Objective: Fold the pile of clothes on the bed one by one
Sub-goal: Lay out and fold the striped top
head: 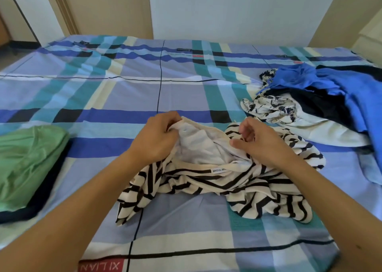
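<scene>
A cream garment with black stripes (217,180) lies crumpled on the bed in front of me, its plain white inside showing at the top. My left hand (157,137) grips the garment's upper left edge with curled fingers. My right hand (260,141) pinches the fabric at its upper right. A pile of unfolded clothes (322,98) lies at the right: a blue piece, a black one, a white one and a white one with dark print.
A folded green garment (29,164) rests on a dark folded piece at the left edge. The plaid bedsheet (115,94) covers the bed. Beyond the bed are a wall (227,7) and a cupboard door.
</scene>
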A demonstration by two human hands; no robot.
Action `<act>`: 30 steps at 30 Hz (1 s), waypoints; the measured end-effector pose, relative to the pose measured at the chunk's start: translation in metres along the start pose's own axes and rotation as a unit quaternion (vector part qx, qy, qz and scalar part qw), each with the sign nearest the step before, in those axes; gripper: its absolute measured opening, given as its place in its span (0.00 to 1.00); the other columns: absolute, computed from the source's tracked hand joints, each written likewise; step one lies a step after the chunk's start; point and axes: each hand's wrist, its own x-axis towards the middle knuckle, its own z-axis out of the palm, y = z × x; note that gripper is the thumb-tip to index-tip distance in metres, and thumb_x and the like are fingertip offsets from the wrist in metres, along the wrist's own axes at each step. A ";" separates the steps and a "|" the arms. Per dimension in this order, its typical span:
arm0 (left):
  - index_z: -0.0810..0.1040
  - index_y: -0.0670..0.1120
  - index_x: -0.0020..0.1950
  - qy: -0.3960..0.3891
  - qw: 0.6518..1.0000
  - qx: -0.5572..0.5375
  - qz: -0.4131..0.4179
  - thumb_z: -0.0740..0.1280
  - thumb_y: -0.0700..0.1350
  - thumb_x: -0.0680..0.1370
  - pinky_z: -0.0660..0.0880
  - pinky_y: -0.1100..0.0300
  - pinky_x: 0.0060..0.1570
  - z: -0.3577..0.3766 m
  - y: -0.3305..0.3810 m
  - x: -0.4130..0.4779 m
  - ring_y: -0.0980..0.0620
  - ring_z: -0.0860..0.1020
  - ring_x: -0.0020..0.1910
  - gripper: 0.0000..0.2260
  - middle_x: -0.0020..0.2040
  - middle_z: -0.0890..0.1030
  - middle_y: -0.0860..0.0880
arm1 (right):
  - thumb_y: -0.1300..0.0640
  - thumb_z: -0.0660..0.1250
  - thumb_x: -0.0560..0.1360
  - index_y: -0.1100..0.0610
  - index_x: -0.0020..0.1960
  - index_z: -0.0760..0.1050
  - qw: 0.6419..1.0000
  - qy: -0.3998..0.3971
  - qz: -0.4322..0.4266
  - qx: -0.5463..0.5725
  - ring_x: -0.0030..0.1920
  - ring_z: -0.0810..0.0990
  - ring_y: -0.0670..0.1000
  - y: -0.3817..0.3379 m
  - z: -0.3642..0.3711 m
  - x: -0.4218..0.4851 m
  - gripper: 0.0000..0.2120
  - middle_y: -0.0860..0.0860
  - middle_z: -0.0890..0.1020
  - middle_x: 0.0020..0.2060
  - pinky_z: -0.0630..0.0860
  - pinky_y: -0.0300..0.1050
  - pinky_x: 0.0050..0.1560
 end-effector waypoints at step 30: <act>0.80 0.42 0.57 -0.011 0.926 -0.199 -0.319 0.66 0.46 0.80 0.79 0.53 0.44 -0.048 0.005 -0.008 0.44 0.84 0.44 0.10 0.47 0.85 0.40 | 0.73 0.69 0.71 0.54 0.46 0.74 0.986 0.053 0.064 0.142 0.41 0.79 0.52 0.030 -0.064 0.002 0.15 0.53 0.83 0.41 0.74 0.46 0.45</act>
